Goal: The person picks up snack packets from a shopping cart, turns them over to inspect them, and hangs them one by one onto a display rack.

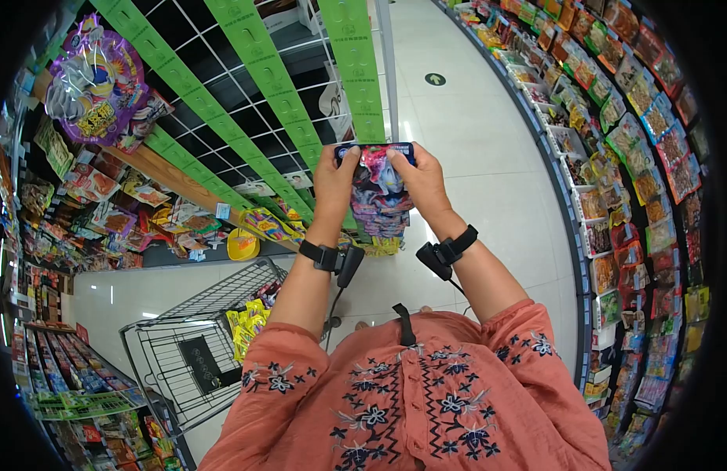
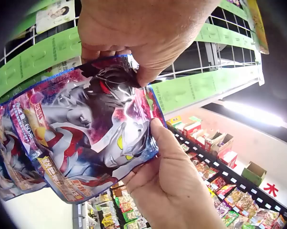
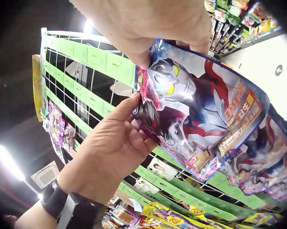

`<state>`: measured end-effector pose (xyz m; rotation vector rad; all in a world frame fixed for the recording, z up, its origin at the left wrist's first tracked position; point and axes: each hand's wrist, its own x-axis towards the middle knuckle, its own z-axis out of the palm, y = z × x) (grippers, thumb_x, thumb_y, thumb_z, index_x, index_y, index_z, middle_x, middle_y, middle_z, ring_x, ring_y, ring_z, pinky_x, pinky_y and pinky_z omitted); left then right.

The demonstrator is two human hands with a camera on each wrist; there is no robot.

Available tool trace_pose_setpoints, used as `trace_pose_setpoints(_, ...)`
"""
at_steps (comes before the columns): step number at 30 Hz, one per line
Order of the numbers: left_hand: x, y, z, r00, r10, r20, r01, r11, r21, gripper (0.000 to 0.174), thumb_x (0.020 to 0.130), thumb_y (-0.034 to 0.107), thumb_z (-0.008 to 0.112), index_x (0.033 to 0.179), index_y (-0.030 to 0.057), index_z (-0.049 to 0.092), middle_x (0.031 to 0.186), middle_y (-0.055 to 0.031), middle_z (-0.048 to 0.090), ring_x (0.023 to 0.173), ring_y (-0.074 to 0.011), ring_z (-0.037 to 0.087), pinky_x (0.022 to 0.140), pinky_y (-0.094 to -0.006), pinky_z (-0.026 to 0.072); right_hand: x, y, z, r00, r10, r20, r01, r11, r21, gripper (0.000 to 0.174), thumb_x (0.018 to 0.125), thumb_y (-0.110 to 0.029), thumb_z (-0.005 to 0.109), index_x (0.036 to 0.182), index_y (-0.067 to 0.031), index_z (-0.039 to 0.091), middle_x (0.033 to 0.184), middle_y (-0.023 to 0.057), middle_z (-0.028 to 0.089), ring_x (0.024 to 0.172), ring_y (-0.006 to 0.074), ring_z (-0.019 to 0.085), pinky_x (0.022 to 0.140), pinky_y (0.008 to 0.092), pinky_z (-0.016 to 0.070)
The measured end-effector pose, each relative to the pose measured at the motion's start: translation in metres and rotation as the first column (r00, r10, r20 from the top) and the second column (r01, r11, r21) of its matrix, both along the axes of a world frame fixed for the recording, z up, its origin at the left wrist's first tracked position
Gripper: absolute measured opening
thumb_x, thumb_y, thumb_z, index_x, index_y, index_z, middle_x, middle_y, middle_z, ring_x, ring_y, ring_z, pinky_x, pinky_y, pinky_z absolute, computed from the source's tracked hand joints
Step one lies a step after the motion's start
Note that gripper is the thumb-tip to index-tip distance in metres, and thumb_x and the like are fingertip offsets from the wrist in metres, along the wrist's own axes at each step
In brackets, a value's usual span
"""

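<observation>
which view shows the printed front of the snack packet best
The left wrist view: the packet fills the frame, its silver-and-red figure nearly whole. The right wrist view shows it slanted. The head view shows it small between the left hand and right hand.

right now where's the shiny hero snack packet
The snack packet sits centre of the head view, held by its top corners between the left hand and right hand, in front of the green strips on the wire rack.
</observation>
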<state>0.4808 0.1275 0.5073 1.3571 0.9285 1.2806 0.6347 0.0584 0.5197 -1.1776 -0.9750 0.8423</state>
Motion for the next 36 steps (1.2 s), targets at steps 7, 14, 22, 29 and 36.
trace_pose_setpoints(7, -0.005, 0.0, 0.0, 0.999, -0.028, -0.041, 0.028, 1.0, -0.003, 0.02, 0.096, 0.022, 0.069, 0.097, 0.0044, 0.059, 0.081, 0.0039, 0.061, 0.07, -0.0023, 0.053, 0.062, -0.0197, 0.0439, 0.001, 0.0, -0.002, 0.999, -0.019, 0.033, 0.02, 1.0, -0.024, 0.023, 0.093, -0.023, 0.068, 0.1, -0.001, 0.069, 0.08, 0.0001, 0.066, 0.073, 0.0062, 0.057, 0.067, 0.025, 0.048)
trace_pose_setpoints(14, -0.006, -0.001, -0.006, 0.998, -0.043, -0.038, 0.043, 0.999, 0.0, 0.021, 0.095, 0.021, 0.069, 0.102, 0.0034, 0.058, 0.085, 0.0033, 0.061, 0.073, -0.0023, 0.054, 0.063, -0.0192, 0.0437, 0.001, -0.004, -0.004, 0.996, -0.03, 0.084, 0.034, 0.998, -0.048, 0.022, 0.093, -0.021, 0.067, 0.099, 0.0001, 0.067, 0.077, 0.0006, 0.065, 0.071, 0.0068, 0.057, 0.065, 0.026, 0.0478)
trace_pose_setpoints(22, -0.015, 0.0, -0.013, 0.988, -0.098, -0.118, 0.094, 0.995, -0.037, 0.023, 0.096, 0.021, 0.068, 0.108, 0.0027, 0.06, 0.09, 0.0019, 0.062, 0.081, -0.004, 0.055, 0.072, -0.0206, 0.0444, 0.007, -0.005, -0.014, 0.976, -0.054, 0.209, 0.057, 0.998, -0.008, 0.019, 0.093, -0.018, 0.063, 0.102, -0.001, 0.066, 0.078, 0.0042, 0.065, 0.07, 0.0085, 0.057, 0.065, 0.0265, 0.0484)
trace_pose_setpoints(29, -0.022, -0.007, -0.01, 0.968, -0.047, -0.248, 0.05, 0.999, 0.008, 0.035, 0.097, 0.018, 0.063, 0.125, -0.0021, 0.056, 0.105, -0.0043, 0.063, 0.096, -0.0095, 0.058, 0.084, -0.0241, 0.0464, 0.01, -0.013, -0.007, 0.967, -0.067, 0.246, 0.077, 0.997, -0.031, 0.022, 0.094, -0.011, 0.057, 0.112, -0.0014, 0.065, 0.084, 0.0063, 0.067, 0.077, 0.0105, 0.06, 0.071, 0.0271, 0.0496)
trace_pose_setpoints(36, -0.031, -0.031, -0.014, 0.965, 0.031, -0.26, 0.003, 0.992, 0.129, 0.049, 0.098, 0.016, 0.059, 0.14, -0.0039, 0.045, 0.132, -0.0168, 0.057, 0.121, -0.0214, 0.056, 0.104, -0.0346, 0.0444, 0.013, -0.021, -0.018, 0.974, -0.12, 0.193, 0.104, 0.991, 0.088, 0.027, 0.095, -0.005, 0.053, 0.12, 0.0016, 0.06, 0.103, 0.0091, 0.069, 0.092, 0.0137, 0.064, 0.084, 0.0276, 0.051)
